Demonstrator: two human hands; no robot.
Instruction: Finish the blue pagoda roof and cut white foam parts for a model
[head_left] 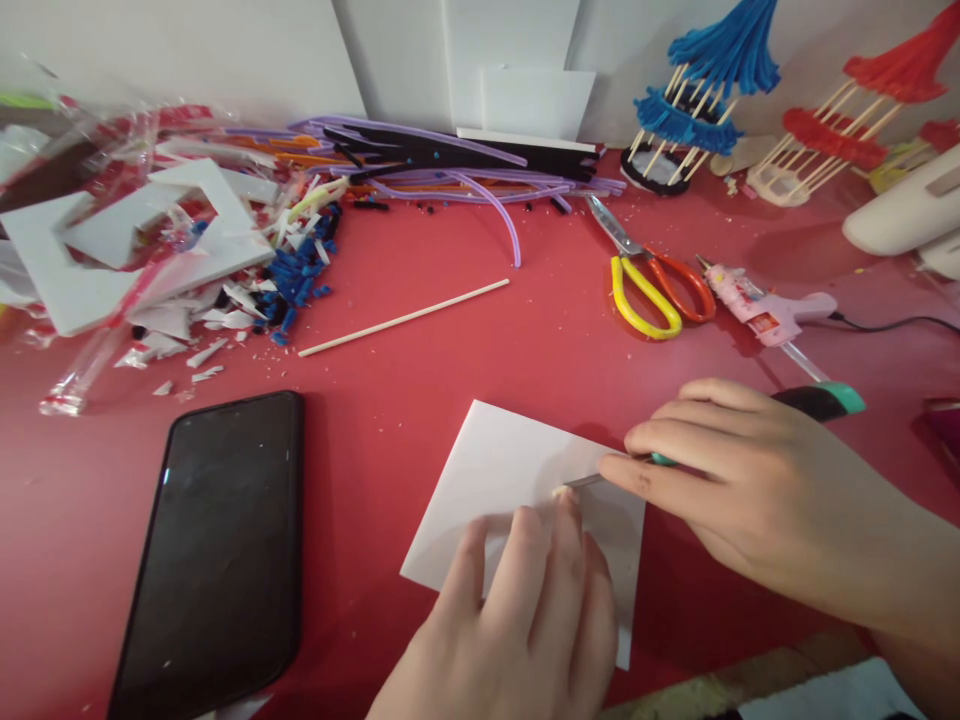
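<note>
Both hands are working at the white board (499, 455), which is lying on the red table (367, 470).
The left hand (521, 620) is resting its fingers on the board, probably for steadying; whether it is pinching the small pale piece (559, 491) at one fingertip cannot be told. The right hand (757, 490) is gripping the green-and-black-handled tool (816, 401), angling its metal shaft low, apparently for tip control beside the piece. Beyond, the stick (405, 318), scissors (637, 249) and glue gun (776, 315) are lying apart from the board, seemingly within reach.
</note>
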